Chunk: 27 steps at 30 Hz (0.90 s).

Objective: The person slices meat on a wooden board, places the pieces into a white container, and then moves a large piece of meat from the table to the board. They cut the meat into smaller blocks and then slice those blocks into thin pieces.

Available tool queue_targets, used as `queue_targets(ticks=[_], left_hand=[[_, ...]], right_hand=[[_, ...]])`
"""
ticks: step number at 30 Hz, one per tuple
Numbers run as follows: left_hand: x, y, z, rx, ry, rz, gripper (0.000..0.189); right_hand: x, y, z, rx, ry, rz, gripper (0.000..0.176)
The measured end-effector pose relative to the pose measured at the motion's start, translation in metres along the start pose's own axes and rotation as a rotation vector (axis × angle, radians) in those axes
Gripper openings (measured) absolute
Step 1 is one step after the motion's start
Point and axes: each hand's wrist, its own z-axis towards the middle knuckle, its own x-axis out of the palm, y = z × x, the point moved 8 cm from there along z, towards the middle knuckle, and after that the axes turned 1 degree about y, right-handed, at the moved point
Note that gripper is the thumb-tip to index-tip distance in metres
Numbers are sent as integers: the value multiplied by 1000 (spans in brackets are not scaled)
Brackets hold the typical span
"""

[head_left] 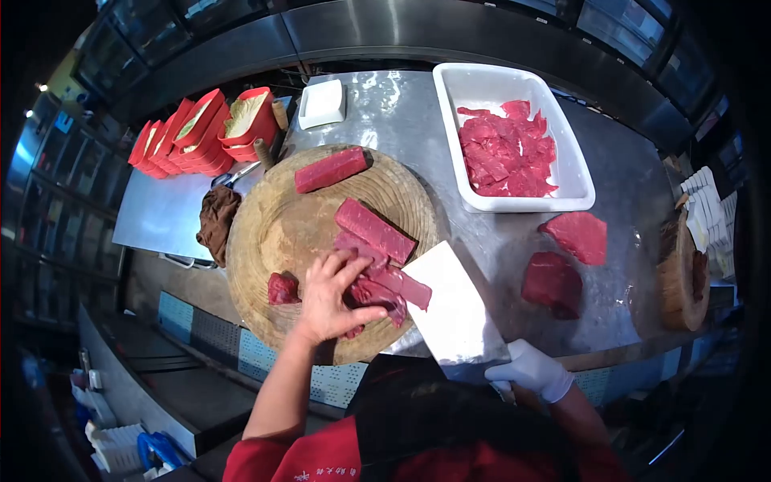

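Observation:
My left hand is bare and rests on cut beef on a round wooden chopping block, fingers and thumb spread. My right hand, in a white glove, is closed round the handle of a broad cleaver. Its bright blade lies flat-on to me at the block's right edge, with the end of a beef slice touching it. Just beyond my left fingers sits a long beef block. Another beef strip lies farther back, and a small beef chunk is left of my hand.
A white tub of sliced beef stands at the back right. Two beef pieces lie on the steel table. Red containers, a brown cloth and a small white dish are behind. Another wooden block stands far right.

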Motion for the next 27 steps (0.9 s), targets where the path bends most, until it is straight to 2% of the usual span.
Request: queue_targets(ticks=[1,4,5,7,8,10,12,15,18,20,22,24,26,27], left_hand=[[4,-8,-5,-28,-14,25,85],[8,-23,-22,-128,-164,47,94],[13,-28,-24,-133,-154,54,94],[7,-41,-32,-148,-282,53,98],[10,-47,-34,-158,-267,56,98],[12,-55,-34,-201,-247,138,105],[14,-56,-32,-210,-236,149,104],[0,-62,-32,-150,-409,161,95],[-25,-84,3,-16,-559,174,81],[-47,-110,42,153,-683,141,69],[-59,-129,89,254,-732,-16,66],[-65,-161,134,364,-734,-55,63],[-63,-187,177,439,-749,-205,56],[-59,-194,196,415,-774,-244,53]], right_hand=[[4,4,1,68,10,-25,20],[8,7,14,52,103,-74,22],[10,10,19,54,113,-66,22],[20,7,23,123,155,-142,22],[25,2,28,132,167,-131,22],[39,11,41,-87,235,-94,21],[42,20,46,-116,226,-106,21],[43,38,40,-200,254,-222,26],[30,76,7,-157,119,-305,28],[16,92,-12,-230,10,-303,27],[2,102,-33,-301,-54,20,24],[-8,109,-56,-356,-107,-10,19],[-33,99,-80,-501,-400,56,12],[-35,90,-90,-366,-472,237,6]])
